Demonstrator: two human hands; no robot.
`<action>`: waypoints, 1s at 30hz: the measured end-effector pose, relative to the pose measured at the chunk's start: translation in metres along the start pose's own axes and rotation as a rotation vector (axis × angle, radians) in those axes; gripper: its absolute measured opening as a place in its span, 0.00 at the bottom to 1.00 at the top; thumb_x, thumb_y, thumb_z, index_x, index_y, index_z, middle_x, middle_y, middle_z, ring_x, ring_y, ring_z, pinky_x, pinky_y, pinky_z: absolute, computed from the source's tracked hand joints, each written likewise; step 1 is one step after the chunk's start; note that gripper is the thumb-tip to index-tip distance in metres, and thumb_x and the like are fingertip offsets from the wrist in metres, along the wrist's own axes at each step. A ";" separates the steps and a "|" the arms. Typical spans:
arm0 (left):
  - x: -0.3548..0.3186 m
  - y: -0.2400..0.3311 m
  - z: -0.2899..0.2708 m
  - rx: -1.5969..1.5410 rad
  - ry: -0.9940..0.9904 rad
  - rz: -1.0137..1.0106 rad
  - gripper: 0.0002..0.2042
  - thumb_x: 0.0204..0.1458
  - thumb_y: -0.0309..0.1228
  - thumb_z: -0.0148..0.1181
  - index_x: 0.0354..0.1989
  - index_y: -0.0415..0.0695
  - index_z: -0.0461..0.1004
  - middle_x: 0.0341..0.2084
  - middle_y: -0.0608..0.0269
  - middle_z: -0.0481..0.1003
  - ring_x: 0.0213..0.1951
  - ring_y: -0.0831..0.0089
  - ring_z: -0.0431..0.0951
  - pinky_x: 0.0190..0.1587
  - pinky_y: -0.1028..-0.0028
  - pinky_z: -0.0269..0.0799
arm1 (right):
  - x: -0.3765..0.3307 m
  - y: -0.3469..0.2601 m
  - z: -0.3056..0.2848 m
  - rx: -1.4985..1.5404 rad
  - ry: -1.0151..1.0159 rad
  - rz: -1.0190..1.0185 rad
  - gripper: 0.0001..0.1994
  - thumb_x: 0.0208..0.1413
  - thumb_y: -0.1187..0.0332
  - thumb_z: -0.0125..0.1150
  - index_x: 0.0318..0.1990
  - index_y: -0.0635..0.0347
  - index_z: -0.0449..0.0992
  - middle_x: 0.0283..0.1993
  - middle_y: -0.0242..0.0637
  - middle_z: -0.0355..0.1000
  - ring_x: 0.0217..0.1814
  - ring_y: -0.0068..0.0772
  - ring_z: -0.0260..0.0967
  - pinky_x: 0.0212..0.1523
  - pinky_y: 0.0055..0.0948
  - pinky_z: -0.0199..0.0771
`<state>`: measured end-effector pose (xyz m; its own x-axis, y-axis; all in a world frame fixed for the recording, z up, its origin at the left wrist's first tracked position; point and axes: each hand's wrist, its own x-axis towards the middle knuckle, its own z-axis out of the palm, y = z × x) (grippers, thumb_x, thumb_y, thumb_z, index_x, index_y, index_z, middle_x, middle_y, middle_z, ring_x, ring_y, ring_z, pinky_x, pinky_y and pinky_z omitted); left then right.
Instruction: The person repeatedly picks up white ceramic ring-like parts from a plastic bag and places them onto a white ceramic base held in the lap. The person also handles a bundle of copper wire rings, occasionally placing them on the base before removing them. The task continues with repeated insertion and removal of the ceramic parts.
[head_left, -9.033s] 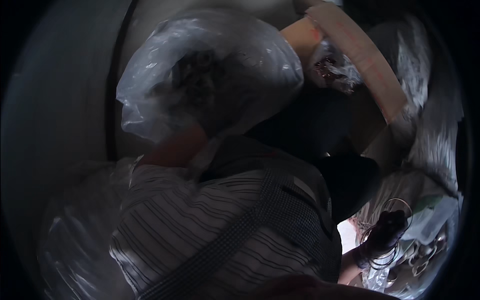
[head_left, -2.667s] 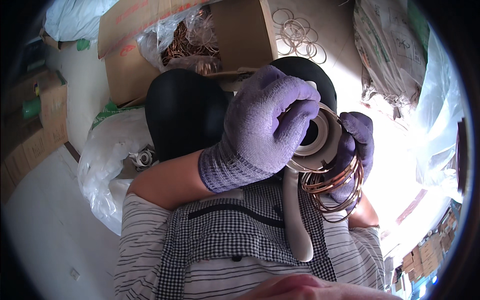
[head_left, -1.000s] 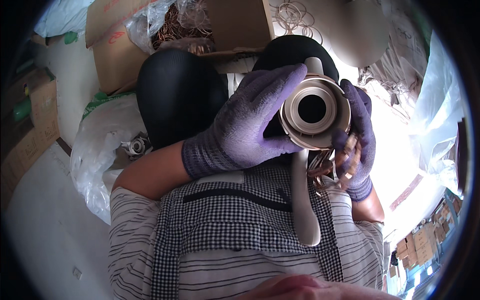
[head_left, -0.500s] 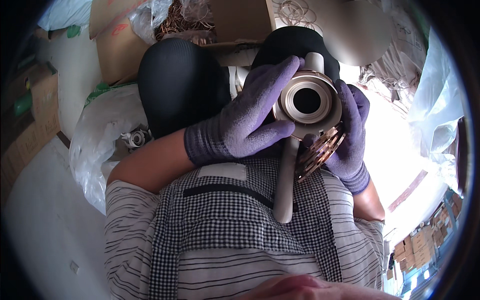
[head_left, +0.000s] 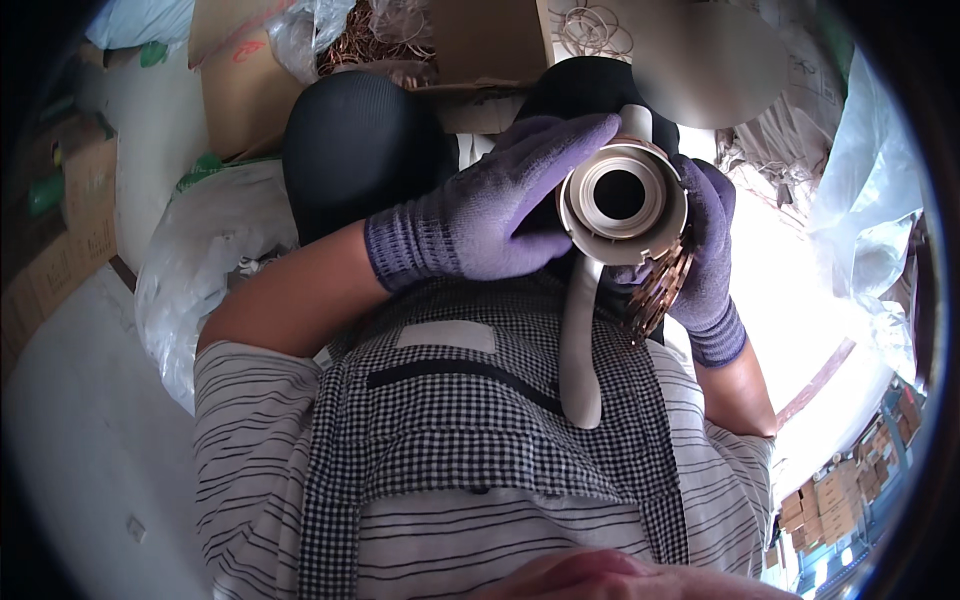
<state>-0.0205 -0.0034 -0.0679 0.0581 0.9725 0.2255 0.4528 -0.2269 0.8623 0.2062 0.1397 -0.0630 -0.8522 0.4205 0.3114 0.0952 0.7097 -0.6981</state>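
Observation:
Between my two purple-gloved hands is a round, pale grey housing (head_left: 583, 235) with stepped rings around a dark central hole. A short stub (head_left: 635, 122) sticks out at its far side, and a long curved handle (head_left: 579, 350) reaches back toward my apron. My left hand (head_left: 500, 205) grips the housing's left side, its fingers along the upper rim. Around the right side curls my right hand (head_left: 708, 250). A bunch of thin, notched copper-coloured rings (head_left: 660, 290) hangs at that hand's fingers, below the housing; which finger bears them is partly hidden.
My dark-clad knees (head_left: 365, 160) are beyond my hands. Behind them stands a cardboard box (head_left: 490, 40) near a heap of copper-coloured rings (head_left: 365, 45). A clear plastic bag (head_left: 215, 240) with grey parts lies at the left. Plastic sheeting (head_left: 870, 190) hangs at the right.
The housing has shifted slightly right, its handle end slightly away from me. My left thumb has slid off its front rim to the side. The copper-coloured rings have swung to hang more steeply.

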 end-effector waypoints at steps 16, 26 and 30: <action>0.021 0.016 -0.008 0.258 0.039 -0.087 0.52 0.32 0.43 0.84 0.69 0.44 0.63 0.64 0.57 0.70 0.63 0.57 0.69 0.67 0.58 0.61 | -0.004 0.014 -0.003 0.093 -0.012 0.044 0.52 0.36 0.55 0.84 0.69 0.62 0.61 0.61 0.52 0.68 0.60 0.54 0.67 0.58 0.44 0.73; 0.005 0.032 -0.001 -0.637 0.192 -0.242 0.47 0.42 0.37 0.81 0.70 0.37 0.59 0.60 0.53 0.71 0.63 0.61 0.71 0.67 0.60 0.65 | 0.001 -0.009 -0.023 0.790 0.029 0.139 0.33 0.50 0.63 0.77 0.63 0.65 0.71 0.58 0.45 0.67 0.63 0.40 0.66 0.64 0.35 0.64; -0.006 0.056 -0.006 -1.125 0.086 -0.463 0.38 0.56 0.42 0.69 0.71 0.37 0.59 0.63 0.52 0.69 0.64 0.63 0.70 0.68 0.62 0.65 | 0.007 -0.035 -0.037 0.368 0.115 -0.070 0.34 0.45 0.65 0.78 0.61 0.65 0.74 0.58 0.48 0.68 0.60 0.44 0.69 0.58 0.35 0.70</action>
<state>-0.0004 -0.0223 -0.0182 0.0173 0.9764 -0.2153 -0.6105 0.1808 0.7711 0.2158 0.1389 -0.0123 -0.7850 0.4536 0.4220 -0.1697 0.4976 -0.8507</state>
